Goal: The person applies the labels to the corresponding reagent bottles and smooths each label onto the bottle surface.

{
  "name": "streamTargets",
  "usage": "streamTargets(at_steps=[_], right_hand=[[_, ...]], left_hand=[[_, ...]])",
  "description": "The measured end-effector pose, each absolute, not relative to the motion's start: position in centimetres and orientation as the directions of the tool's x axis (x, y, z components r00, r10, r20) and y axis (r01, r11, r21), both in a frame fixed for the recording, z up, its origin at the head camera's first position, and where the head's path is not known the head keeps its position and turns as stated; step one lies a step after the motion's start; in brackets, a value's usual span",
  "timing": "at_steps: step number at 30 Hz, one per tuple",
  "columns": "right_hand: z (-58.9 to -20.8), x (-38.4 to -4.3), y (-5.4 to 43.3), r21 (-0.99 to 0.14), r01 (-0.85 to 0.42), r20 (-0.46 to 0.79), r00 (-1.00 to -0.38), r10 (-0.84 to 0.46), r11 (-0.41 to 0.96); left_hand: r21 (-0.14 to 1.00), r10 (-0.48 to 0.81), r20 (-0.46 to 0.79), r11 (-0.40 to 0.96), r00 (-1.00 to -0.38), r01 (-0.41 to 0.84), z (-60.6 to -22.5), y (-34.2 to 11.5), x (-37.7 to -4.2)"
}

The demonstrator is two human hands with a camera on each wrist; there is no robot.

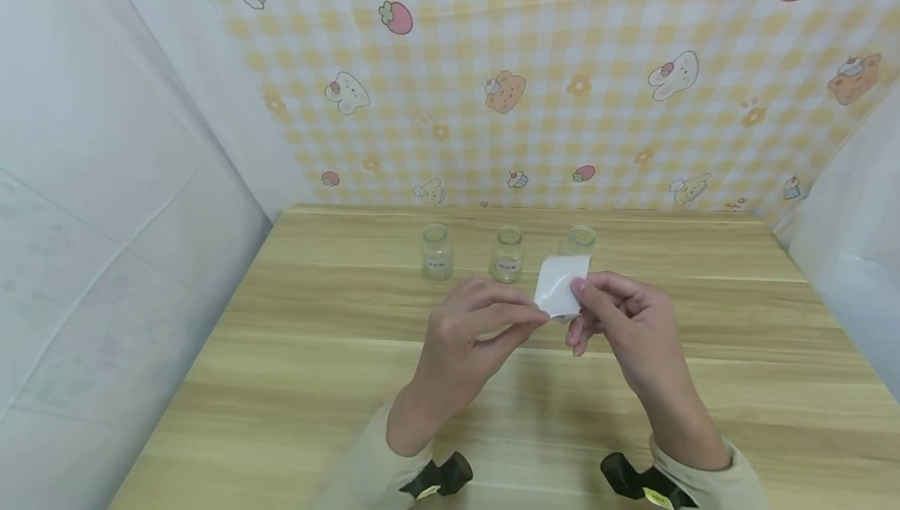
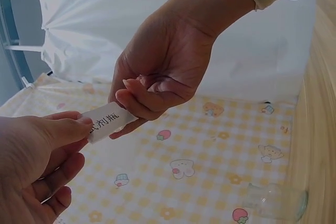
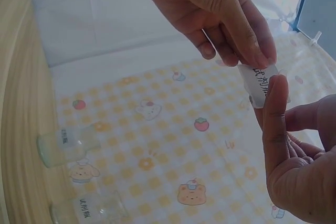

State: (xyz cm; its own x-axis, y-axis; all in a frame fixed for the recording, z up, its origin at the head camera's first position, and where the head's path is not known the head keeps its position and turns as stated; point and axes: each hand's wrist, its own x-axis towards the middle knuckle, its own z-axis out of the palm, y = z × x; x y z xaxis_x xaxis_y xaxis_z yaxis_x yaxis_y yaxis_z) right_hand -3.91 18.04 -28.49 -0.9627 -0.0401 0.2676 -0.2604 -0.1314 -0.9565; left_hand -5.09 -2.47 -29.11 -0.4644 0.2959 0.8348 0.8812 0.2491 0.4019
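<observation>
Both hands hold a small white label (image 1: 560, 285) above the wooden table. Its face toward the head camera is blank and glossy; black Chinese characters show on the label (image 2: 105, 121) in the left wrist view. My left hand (image 1: 473, 334) pinches its lower left corner between thumb and fingertips. On the other side my right hand (image 1: 636, 326) grips it, thumb lying on the blank face. Behind the label stands a clear glass jar (image 1: 582, 238), its lower part hidden by the sheet.
Two more open glass jars, a left one (image 1: 437, 248) and a middle one (image 1: 508, 251), stand upright toward the back of the wooden table (image 1: 316, 385), each with a small white label. A yellow checked cloth (image 1: 450, 88) hangs behind, with white sheets (image 1: 105, 221) at the sides.
</observation>
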Motion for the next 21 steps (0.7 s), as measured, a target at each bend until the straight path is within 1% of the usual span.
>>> streamTargets(at_steps=[11,21], right_hand=[[-28.52,-3.96,17.99,-0.959,-0.256,0.259,-0.966,-0.014,-0.124],[-28.58,-4.02,17.98,-0.964,-0.249,0.250,-0.968,0.001,-0.096]], left_hand=[[0.428,0.296,0.819,0.254,-0.491,0.867,-29.16,-2.47,-5.15],[0.444,0.278,0.820,0.242,-0.500,0.863,-29.18,-2.48,-5.07]])
